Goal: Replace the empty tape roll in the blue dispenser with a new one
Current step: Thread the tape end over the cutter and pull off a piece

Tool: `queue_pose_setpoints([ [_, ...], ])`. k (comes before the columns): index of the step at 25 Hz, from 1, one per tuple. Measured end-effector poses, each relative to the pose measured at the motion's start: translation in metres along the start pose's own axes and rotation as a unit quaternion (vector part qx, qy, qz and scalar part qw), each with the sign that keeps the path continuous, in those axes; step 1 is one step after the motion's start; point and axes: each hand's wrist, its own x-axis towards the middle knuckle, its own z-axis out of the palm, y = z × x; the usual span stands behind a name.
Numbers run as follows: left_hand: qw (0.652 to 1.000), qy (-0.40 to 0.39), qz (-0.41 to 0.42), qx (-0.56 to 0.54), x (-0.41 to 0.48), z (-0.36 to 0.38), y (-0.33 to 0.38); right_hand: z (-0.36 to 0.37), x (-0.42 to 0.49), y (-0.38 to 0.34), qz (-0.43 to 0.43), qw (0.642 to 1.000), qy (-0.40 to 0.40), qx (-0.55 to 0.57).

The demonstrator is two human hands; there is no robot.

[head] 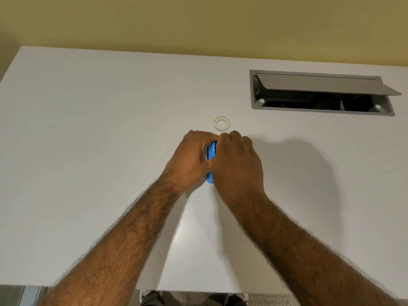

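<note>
- One view is all we have, the head camera looking forward and down, so we go through it alone.
- Both hands meet at the middle of the white bench [88,129]: our left hand [189,160] and our right hand [236,164] are each closed around the blue dispenser [210,164], which shows only as a narrow blue strip between them, with a little grey or clear part at its far end.
- We cannot tell whether the dispenser rests on the bench or is lifted slightly off it; its near tip pokes out below the palms.
- A small white ring [221,123] lies flat on the bench just beyond the hands, apart from them. We cannot say for sure whether it is the spent core or the fresh roll; it looks thin-walled with a wide hole, so we lean towards an empty core.
- If that reading holds, we judge the old roll already out and the hands busy seating the new one or closing the dispenser. If the ring is the new roll instead, the swap is barely begun. What sits inside the dispenser is hidden by the fingers.
- Far right, a grey cable hatch [320,91] is set into the bench with its flap propped open, well apart from the work.
- No brand, label or writing can be read anywhere; the dispenser's faces are covered and the ring is plain.
</note>
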Motion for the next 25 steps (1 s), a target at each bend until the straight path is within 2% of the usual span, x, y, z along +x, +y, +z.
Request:
queue_pose_setpoints([
  [9,1.0,0.004,0.003,0.005,-0.001,0.001,0.0,0.003,0.002,0.009,-0.02,0.999,-0.003,0.028],
  [13,1.0,0.016,0.019,0.01,0.0,0.002,-0.002,0.001,0.011,0.017,-0.04,0.997,-0.031,0.059],
  [18,0.999,0.04,0.009,0.021,0.0,0.005,-0.011,-0.006,0.02,0.038,-0.034,0.983,-0.054,0.171],
  [25,0.999,0.03,0.009,0.031,0.0,0.003,-0.01,-0.001,0.018,0.045,-0.069,0.982,-0.058,0.164],
])
